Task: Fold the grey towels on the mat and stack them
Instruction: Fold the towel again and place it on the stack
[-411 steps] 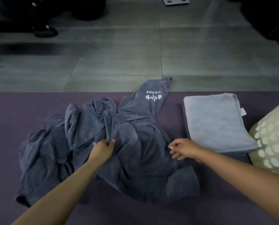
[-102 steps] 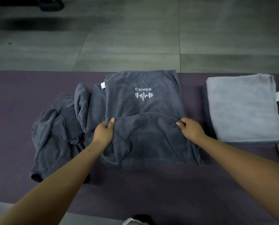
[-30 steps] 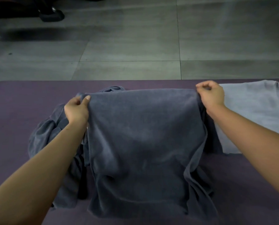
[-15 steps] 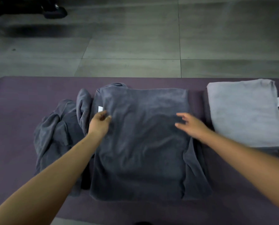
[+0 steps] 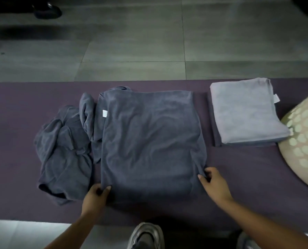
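Nearest, below and between the two forearms, a grey shoe [image 5: 146,236] stands on the floor at the near edge of the purple mat [image 5: 257,177].

The left hand [image 5: 95,196] pinches the near left corner of the dark grey towel [image 5: 149,141]: its thumb lies on top of the cloth and its fingers curl at the edge. The right hand [image 5: 214,184] is at the near right corner, its fingertips closed on a small gather of the same towel's edge. The hands are well apart, one at each near corner.

The dark grey towel lies flat on the mat, stretching away from both hands as a rough rectangle, with a small white tag [image 5: 104,113] near its far left edge.

Left of the left hand and beyond it, a crumpled heap of dark grey towels [image 5: 63,155] touches the flat towel's left side.

Beyond the right hand and to its right, a folded light grey towel [image 5: 244,110] rests on a darker folded one. Further right, a spotted cushion [image 5: 304,141] touches that stack.

Past the mat lies the tiled floor [image 5: 131,42].
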